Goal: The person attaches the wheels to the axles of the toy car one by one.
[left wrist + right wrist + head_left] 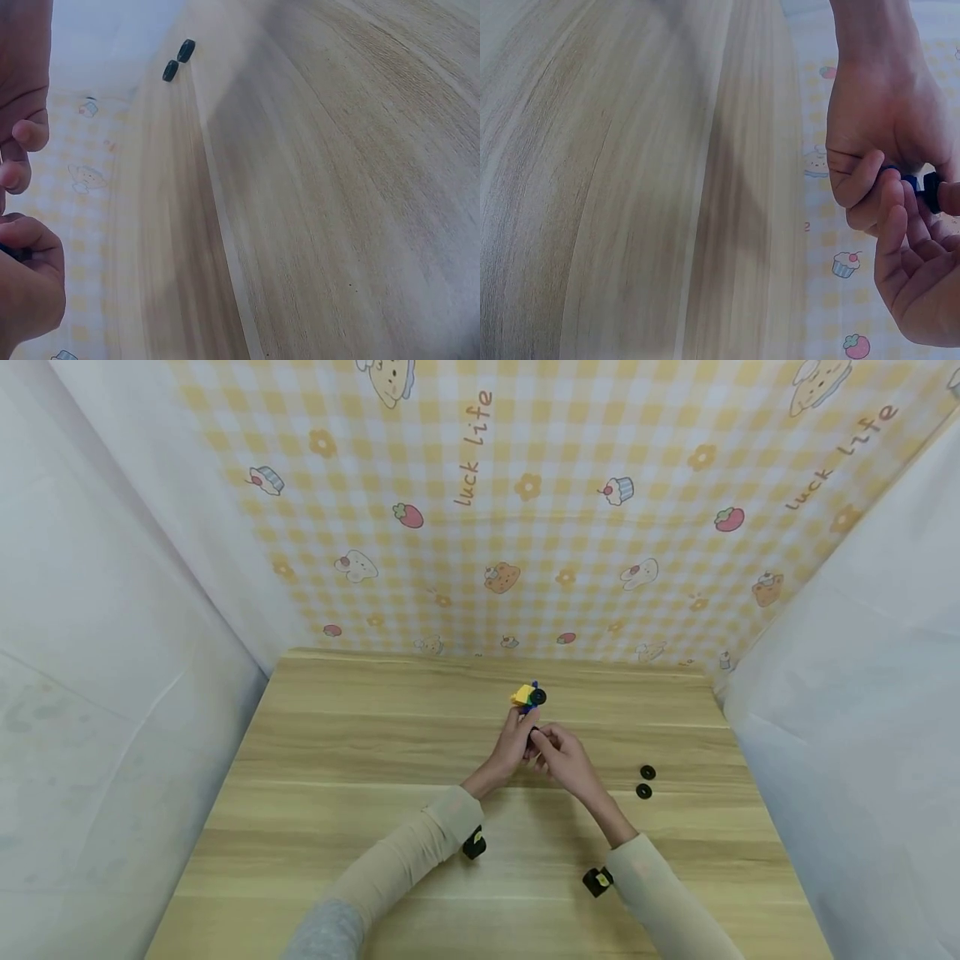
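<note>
A small toy vehicle of yellow, blue and green bricks (522, 695) sticks out beyond the fingers of my left hand (508, 747), which grips its near part. One black wheel (538, 697) shows on its far side. My right hand (564, 762) meets the left one and pinches a second black wheel (931, 193) against the toy's near end. Between the hands, a blue piece (910, 181) peeks out in the right wrist view. Most of the toy's near part is hidden by the fingers.
Two loose black tires (646, 782) lie on the wooden table (337, 752), to the right of my hands. Small black boxes with yellow marks show beside the left sleeve (474, 843) and the right sleeve (597, 882). A yellow checked cloth (525, 527) hangs behind the table.
</note>
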The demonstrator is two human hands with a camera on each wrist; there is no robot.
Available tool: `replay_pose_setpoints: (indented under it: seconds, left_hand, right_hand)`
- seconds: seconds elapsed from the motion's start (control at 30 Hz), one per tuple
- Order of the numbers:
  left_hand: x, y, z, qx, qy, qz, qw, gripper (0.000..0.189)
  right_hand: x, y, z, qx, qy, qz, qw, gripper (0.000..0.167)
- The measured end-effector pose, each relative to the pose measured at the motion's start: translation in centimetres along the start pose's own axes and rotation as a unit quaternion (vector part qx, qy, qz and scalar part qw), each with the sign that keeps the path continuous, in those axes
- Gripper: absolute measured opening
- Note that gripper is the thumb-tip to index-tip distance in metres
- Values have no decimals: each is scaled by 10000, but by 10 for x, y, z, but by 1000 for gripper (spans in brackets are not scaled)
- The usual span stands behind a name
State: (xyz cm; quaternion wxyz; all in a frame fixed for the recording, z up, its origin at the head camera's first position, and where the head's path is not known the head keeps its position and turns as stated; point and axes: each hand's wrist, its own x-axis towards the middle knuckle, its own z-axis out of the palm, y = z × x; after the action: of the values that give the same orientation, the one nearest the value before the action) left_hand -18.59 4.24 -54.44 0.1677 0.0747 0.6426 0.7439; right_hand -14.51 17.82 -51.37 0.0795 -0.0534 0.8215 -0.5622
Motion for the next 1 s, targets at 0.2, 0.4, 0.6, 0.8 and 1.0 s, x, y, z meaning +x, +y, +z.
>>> replay_pose_setpoints:
  seconds: [0.2,0.4,0.6,0.8,1.0]
  left_hand:
    - [1,1,0,26,-100,-20,9999,55]
    - [-1,2,-1,-345,-128,-320,9988,50]
    - [-4,4,1,-1098,-326,-314,9929,43]
    - [-7,7,4,-1279,-436,-411,9900,52]
    - [-9,10,10,-1878,-417,-606,9795,51]
  right_hand:
    - [3,-3,-2,106,-68,217,9997,36]
    - [6,0,-2,171,-21,461,9988,44]
    - [7,6,2,224,-163,786,9965,61]
    - [9,9,7,941,-422,866,9909,70]
    - [12,10,15,1590,-414,651,9843,48]
